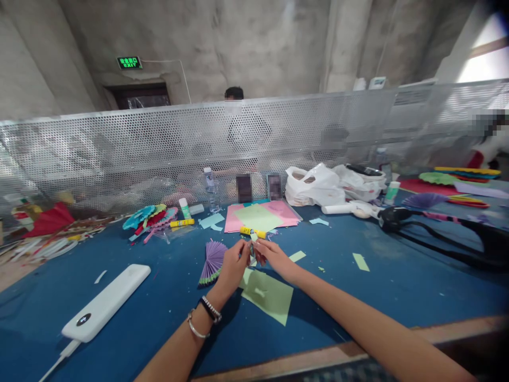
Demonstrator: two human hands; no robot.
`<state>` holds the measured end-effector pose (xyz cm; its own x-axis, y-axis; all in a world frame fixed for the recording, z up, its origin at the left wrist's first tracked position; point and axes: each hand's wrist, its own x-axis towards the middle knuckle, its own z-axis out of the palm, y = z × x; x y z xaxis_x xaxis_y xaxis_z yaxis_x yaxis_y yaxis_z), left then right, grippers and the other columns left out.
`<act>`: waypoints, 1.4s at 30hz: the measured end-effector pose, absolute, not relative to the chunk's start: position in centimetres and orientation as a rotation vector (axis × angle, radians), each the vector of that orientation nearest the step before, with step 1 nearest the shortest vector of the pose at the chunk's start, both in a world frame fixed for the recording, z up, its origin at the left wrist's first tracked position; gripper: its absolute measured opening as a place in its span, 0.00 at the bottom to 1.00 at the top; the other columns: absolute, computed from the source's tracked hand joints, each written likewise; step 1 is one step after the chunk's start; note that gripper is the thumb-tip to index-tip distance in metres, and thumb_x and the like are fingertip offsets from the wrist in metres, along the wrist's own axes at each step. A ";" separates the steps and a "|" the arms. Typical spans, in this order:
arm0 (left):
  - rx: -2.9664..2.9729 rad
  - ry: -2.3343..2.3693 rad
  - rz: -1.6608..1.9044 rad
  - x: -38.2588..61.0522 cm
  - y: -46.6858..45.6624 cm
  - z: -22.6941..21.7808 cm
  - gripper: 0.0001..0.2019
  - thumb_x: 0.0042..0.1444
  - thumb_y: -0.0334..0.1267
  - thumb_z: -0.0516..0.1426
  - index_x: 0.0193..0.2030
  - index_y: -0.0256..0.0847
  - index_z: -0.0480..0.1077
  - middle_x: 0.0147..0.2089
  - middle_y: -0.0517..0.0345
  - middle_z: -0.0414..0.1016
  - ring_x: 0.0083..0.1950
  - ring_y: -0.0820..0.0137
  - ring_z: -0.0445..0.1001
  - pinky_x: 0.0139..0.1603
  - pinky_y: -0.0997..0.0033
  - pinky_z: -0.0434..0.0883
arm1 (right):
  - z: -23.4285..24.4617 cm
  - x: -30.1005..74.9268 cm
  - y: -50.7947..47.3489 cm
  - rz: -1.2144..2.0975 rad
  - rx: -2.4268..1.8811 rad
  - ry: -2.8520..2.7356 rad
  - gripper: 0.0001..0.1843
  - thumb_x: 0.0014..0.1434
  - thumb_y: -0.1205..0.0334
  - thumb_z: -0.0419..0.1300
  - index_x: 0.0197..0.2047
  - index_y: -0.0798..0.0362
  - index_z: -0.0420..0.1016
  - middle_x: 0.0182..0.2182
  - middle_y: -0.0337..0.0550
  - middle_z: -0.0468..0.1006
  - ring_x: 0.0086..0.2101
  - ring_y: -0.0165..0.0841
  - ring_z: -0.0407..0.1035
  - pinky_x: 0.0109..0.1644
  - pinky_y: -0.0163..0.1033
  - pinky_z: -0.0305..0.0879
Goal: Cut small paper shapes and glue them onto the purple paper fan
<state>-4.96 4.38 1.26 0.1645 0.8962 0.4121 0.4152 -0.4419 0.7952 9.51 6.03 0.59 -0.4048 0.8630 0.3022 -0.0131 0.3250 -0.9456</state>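
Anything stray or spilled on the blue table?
Mostly stray scraps: a pale green strip lies alone at the right, and a thin pale sliver beside the white power bank. Both sit apart from the paper stack. No spill visible.

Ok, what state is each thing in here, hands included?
Left hand, closed on small paper piece
Right hand, same
Purple pleated fan, spread open
Light-green paper sheet, flat
Power bank, cable plugged in
Water bottle, upright, capped
Yellow glue sticks, lying down
Exit sign, lit
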 end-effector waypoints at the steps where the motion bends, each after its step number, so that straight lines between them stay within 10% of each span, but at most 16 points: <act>1: 1.933 1.259 1.241 -5.0 4.4 1.3 0.18 0.58 0.50 0.45 0.24 0.39 0.60 0.19 0.65 0.61 0.22 0.75 0.61 0.26 0.75 0.57 | 0.7 9.5 5.9 1.230 -0.771 -1.689 0.23 0.57 0.44 0.48 0.23 0.54 0.62 0.18 0.33 0.62 0.21 0.24 0.56 0.26 0.32 0.54; 17: 1.707 1.055 1.200 -5.1 4.9 1.2 0.19 0.57 0.53 0.47 0.25 0.39 0.59 0.17 0.66 0.62 0.19 0.77 0.59 0.21 0.76 0.57 | 0.8 9.1 5.6 1.629 -0.648 -1.497 0.20 0.55 0.51 0.53 0.19 0.56 0.64 0.18 0.37 0.66 0.22 0.26 0.61 0.27 0.33 0.56; 42: 2.400 1.583 0.988 -5.8 3.9 1.6 0.17 0.62 0.47 0.38 0.28 0.41 0.57 0.23 0.63 0.62 0.25 0.73 0.61 0.27 0.73 0.51 | 0.6 9.7 6.1 1.204 -0.763 -1.774 0.13 0.56 0.58 0.49 0.23 0.55 0.63 0.19 0.35 0.64 0.22 0.25 0.59 0.28 0.33 0.55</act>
